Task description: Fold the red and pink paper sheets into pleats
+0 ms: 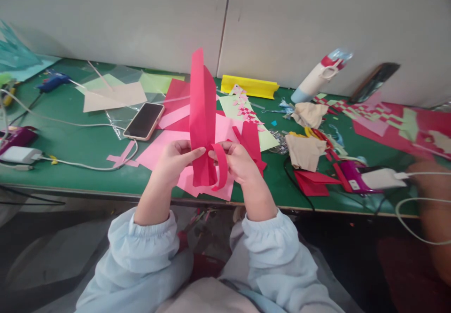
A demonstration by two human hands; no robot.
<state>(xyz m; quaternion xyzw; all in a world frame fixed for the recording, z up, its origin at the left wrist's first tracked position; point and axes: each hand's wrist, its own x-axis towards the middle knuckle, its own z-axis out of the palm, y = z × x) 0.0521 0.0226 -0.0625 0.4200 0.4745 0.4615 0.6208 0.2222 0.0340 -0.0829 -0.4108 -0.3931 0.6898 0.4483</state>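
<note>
A tall folded piece of red paper [203, 111] stands upright between my hands, above the table. My left hand [178, 160] pinches its left side near the bottom, thumb across the front. On the other side, my right hand [237, 160] grips a curled red paper strip [221, 167] where it meets the folded piece. The strip bends round into a loop; whether its end is attached, I cannot tell. Under both hands lie pink paper sheets [155, 149], partly hidden by the hands and the red paper.
A phone [144, 121] and cables lie to the left, near a blue glue gun [52, 82]. Behind are a yellow folded strip [249, 86] and a bottle [315, 79]. Cloth pieces [306, 151] and a purple power strip [355, 176] sit right. Another person's blurred arm [435, 209] is at far right.
</note>
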